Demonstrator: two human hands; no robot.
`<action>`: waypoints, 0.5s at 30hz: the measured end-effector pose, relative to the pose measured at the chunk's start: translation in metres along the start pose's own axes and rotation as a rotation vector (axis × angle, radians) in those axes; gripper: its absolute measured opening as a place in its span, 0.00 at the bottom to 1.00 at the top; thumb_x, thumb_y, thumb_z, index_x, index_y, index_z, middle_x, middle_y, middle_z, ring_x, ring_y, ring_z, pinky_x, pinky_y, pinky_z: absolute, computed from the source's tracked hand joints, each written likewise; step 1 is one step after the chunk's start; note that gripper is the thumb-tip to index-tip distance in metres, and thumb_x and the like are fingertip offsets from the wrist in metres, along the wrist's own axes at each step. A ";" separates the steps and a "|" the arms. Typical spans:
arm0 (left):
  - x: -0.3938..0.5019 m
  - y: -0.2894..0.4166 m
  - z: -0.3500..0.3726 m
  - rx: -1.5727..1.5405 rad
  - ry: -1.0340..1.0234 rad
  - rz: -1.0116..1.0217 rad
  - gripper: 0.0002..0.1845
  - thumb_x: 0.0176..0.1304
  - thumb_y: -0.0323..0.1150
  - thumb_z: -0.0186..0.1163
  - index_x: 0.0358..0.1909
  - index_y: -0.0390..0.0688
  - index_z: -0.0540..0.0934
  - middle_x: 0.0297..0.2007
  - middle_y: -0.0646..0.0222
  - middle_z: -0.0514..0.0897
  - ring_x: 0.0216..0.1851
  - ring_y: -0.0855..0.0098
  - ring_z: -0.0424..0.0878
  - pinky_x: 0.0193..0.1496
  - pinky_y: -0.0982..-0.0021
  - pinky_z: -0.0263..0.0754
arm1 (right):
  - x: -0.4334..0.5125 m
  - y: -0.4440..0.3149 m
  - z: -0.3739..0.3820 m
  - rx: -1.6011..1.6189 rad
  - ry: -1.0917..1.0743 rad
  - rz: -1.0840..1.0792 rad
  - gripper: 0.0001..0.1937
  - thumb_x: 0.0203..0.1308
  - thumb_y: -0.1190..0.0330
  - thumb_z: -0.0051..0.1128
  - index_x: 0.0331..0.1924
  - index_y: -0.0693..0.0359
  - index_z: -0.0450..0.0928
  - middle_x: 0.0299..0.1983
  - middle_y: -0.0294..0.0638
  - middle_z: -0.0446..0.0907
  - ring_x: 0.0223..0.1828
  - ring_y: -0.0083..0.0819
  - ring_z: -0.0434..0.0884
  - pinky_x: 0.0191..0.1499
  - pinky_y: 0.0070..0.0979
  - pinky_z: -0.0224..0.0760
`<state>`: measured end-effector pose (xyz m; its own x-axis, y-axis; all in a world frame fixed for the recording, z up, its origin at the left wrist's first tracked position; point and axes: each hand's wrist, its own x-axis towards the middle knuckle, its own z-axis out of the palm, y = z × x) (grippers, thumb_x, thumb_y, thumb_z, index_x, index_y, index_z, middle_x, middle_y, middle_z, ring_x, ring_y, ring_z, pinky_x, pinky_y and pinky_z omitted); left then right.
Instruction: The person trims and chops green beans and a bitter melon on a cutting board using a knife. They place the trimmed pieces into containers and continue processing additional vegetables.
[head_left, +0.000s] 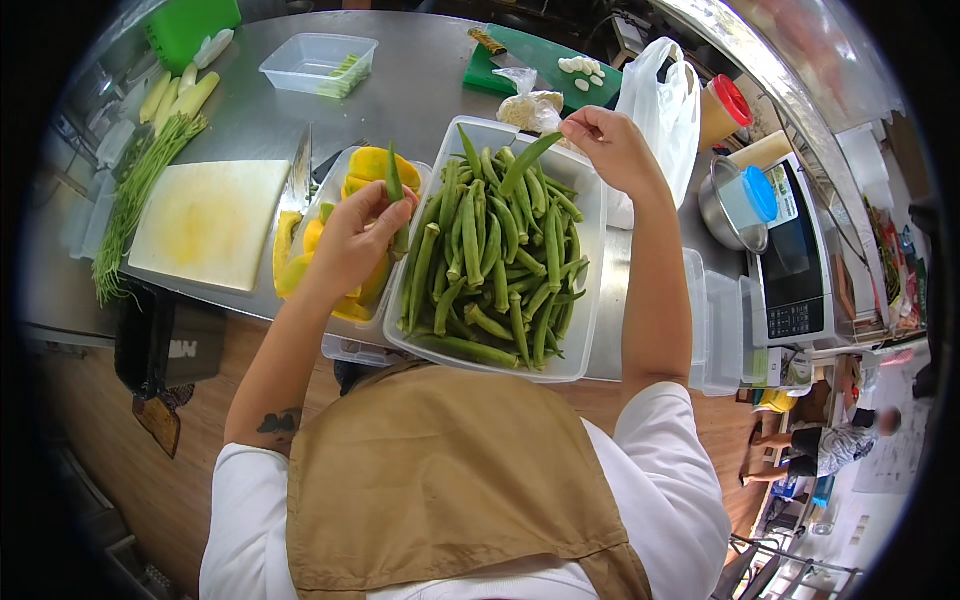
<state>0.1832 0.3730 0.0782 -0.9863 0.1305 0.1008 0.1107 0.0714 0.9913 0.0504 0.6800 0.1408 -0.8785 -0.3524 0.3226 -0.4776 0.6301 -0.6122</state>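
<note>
My left hand (367, 232) pinches a green okra pod (393, 176) upright between thumb and fingers, above the left edge of a plastic tub. In my right hand (609, 142) is another okra pod (531, 162), held by one end over the tub's far right corner. That translucent white tub (592, 300) is heaped with many whole okra pods (491, 259). Left of it stands a smaller clear container (367, 327) of cut yellow vegetable pieces (375, 163), partly hidden by my left hand and forearm.
A white cutting board (210, 221), a knife (304, 165) and long green stalks (150, 195) lie to the left. Farther back are a clear container (319, 79), a green board (495, 71) and a white plastic bag (660, 112). A microwave (791, 262) and a person (836, 442) are at right.
</note>
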 end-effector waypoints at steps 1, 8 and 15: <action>0.001 0.000 0.000 -0.037 0.007 -0.001 0.10 0.72 0.36 0.57 0.48 0.41 0.79 0.38 0.76 0.80 0.38 0.83 0.76 0.44 0.78 0.69 | 0.000 -0.006 -0.001 0.035 -0.039 -0.006 0.12 0.63 0.64 0.63 0.35 0.68 0.82 0.24 0.40 0.80 0.25 0.25 0.73 0.33 0.26 0.70; 0.001 0.000 0.005 -0.110 -0.058 -0.075 0.12 0.73 0.38 0.55 0.51 0.42 0.77 0.37 0.76 0.77 0.39 0.82 0.78 0.45 0.79 0.71 | 0.001 -0.009 0.010 -0.466 -0.309 0.130 0.14 0.60 0.58 0.63 0.40 0.60 0.84 0.32 0.43 0.83 0.38 0.31 0.82 0.45 0.28 0.75; -0.009 0.002 0.008 -0.248 -0.003 -0.190 0.14 0.74 0.37 0.54 0.55 0.41 0.76 0.37 0.74 0.76 0.38 0.80 0.79 0.43 0.77 0.77 | 0.011 0.018 0.125 -0.790 -0.415 0.243 0.20 0.56 0.54 0.65 0.50 0.53 0.84 0.52 0.44 0.82 0.57 0.40 0.79 0.58 0.34 0.74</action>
<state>0.1934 0.3797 0.0785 -0.9861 0.1409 -0.0884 -0.1094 -0.1487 0.9828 0.0332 0.6012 0.0432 -0.9537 -0.2721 -0.1279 -0.2844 0.9545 0.0898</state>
